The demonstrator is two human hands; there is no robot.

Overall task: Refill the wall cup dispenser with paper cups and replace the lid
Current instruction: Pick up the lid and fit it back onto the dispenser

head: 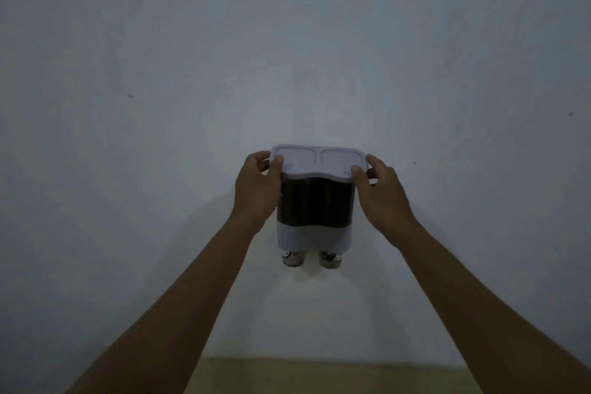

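Observation:
A double cup dispenser [315, 235] hangs on the wall, with a dark see-through upper body and a white lower band. Its white lid [319, 161] lies flat across the top. My left hand [257, 184] grips the lid's left end, thumb on top and fingers behind. At the lid's right end my right hand [380, 189] holds on the same way. The bottoms of two paper cups [292, 258] stick out under the dispenser, one per tube. The dim light hides what fills the dark body.
The pale wall [160, 105] fills nearly the whole view, with a few small dark specks. A strip of tan surface [319, 374] shows at the bottom edge between my forearms.

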